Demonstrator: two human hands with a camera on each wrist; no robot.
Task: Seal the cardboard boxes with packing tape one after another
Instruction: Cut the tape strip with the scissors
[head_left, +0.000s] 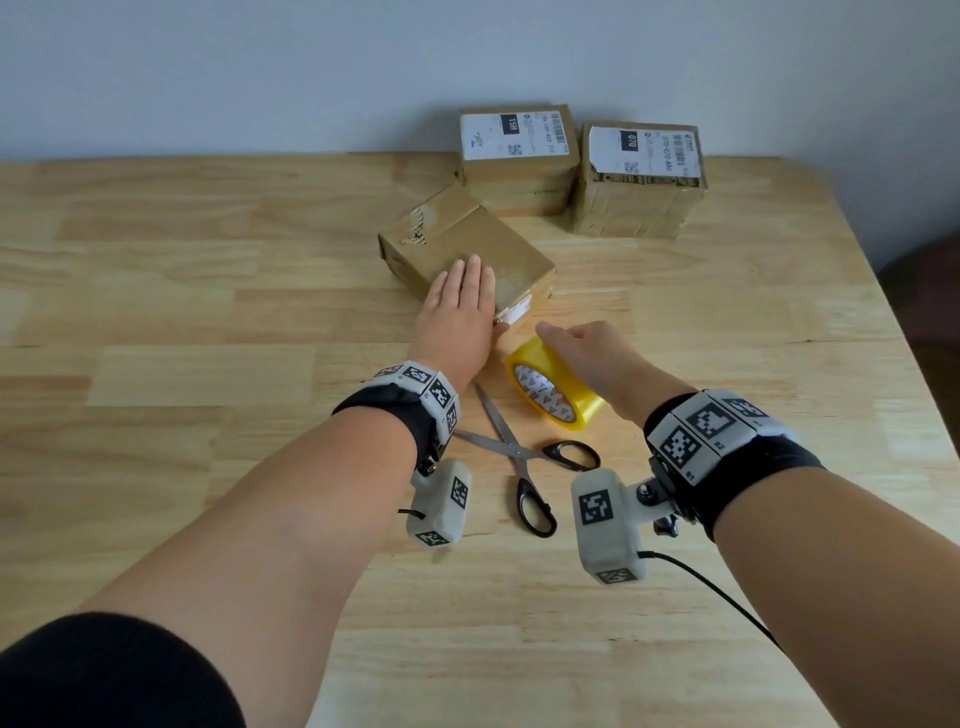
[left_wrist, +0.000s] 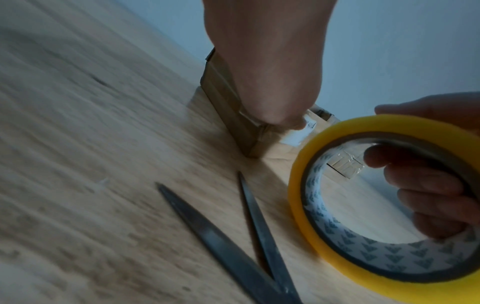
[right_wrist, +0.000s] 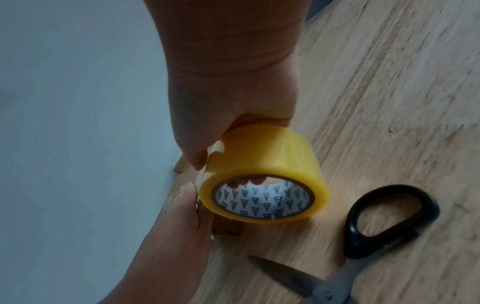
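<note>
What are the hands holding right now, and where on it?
Right hand grips the yellow packing tape roll, fingers through its core. Left hand lies flat on the nearest brown cardboard box.

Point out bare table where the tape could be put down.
Free: the table left of the left hand, and the right side beyond the right hand. Crowded: middle, where tape, scissors and box sit close.

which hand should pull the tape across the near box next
Right: the right hand already grips the tape roll beside the near box, while the left hand lies flat on it.
</note>
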